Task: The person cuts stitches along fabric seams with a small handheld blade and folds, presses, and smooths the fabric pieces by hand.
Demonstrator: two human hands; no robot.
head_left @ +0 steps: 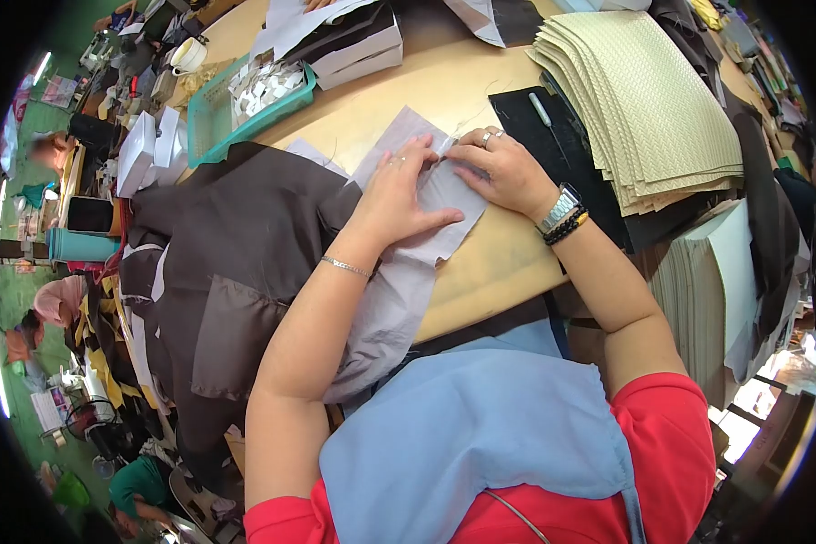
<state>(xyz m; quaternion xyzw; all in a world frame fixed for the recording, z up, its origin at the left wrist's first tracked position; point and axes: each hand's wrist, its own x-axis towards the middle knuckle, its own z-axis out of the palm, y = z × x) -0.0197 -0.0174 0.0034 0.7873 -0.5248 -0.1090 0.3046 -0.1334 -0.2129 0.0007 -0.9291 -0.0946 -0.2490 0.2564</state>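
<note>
A thin, pale grey-lilac cloth (385,304) lies over the table edge and runs down toward my lap. My left hand (397,192) rests on the cloth, its thumb stretched out apart from the bent fingers. Beside those fingertips, my right hand (506,170) pinches the cloth near its upper part. A small whitish bit shows at the fingertips, too small to name. Dark brown fabric (245,208) with a patch-like panel (236,335) lies left of my left forearm. Right of my right hand, a pen-like tool (540,109) lies on a black sheet (514,113).
A teal basket (210,148) holds white pieces (267,91) at the back left. Stacked cream textured sheets (644,100) stand at the right, above a pile of boards (689,290). White boxes (363,54) sit at the back. Other people work at the far left.
</note>
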